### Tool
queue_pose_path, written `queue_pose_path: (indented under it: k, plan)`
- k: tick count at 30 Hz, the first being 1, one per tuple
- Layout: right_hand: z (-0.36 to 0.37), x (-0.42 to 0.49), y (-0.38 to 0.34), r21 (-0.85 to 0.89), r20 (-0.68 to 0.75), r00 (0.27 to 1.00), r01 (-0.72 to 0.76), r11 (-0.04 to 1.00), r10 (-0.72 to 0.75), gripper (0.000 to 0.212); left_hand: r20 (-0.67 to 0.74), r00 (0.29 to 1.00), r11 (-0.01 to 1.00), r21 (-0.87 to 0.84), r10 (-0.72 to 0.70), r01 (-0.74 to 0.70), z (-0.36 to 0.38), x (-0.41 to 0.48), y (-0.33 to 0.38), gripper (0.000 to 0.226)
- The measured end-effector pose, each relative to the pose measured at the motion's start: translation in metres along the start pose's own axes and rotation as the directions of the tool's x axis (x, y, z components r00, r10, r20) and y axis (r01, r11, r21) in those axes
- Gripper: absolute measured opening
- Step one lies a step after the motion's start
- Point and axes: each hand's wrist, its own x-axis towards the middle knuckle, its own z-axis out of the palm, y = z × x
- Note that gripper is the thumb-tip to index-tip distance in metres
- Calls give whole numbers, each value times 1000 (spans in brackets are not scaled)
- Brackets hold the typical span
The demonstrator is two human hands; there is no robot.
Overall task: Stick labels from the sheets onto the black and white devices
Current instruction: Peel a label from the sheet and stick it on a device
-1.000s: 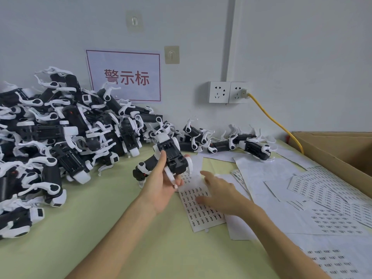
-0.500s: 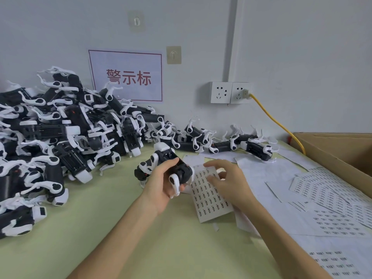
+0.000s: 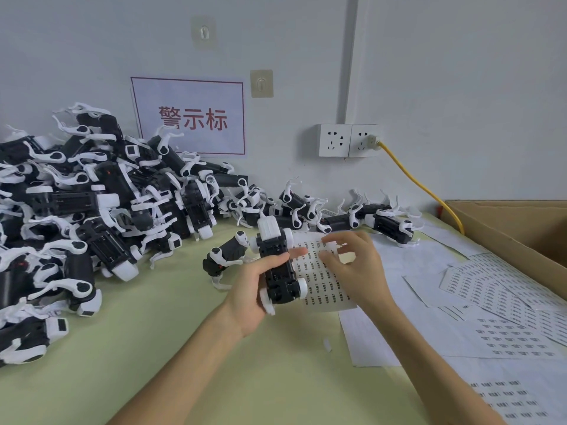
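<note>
centrally, left hand grips device, right hand pinches label sheet at top edge

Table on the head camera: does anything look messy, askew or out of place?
Nothing looks damaged. The devices lie in a tangled heap on the left. The loose label sheets on the right overlap at odd angles, and a small white paper scrap lies alone on the table.
</note>
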Motion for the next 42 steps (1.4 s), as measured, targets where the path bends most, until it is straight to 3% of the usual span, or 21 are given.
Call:
queue_pose_path:
  k: [3,7,10,12,14,19,24,33,42]
  plan:
    - [1,-1,-3,-57,4,999,53,997,-53,25,-31,999,999,33,41,-40,-1,-1,2,39]
    - [4,-8,-8,-260,51,979,205,943,-199,32,-80,995,991,126,63,-52,5,-4,1,31]
    - [7,-11,-10,-232,129,967,246,941,-221,35,-115,989,981,182,89,-67,12,-6,-2,21]
    - [7,-11,-9,-183,152,959,266,946,-240,20,-136,983,972,216,120,-89,14,-6,-3,17]
    - [8,-11,-9,-184,164,961,250,950,-221,8,-137,980,970,213,144,-113,14,-6,-4,13]
    - [8,-9,-5,-151,143,978,171,974,-150,10,-102,972,966,175,211,-191,16,-9,-4,4]
    - [5,-8,-10,-67,116,991,76,995,-68,15,-31,966,941,235,258,-244,15,-11,-2,15]
    - [1,-9,-12,-44,96,994,60,997,-56,7,26,959,924,261,282,-279,13,-12,-1,1]
    - [0,-8,-12,19,71,997,19,1000,-21,11,45,956,907,304,291,-290,14,-11,-4,5]
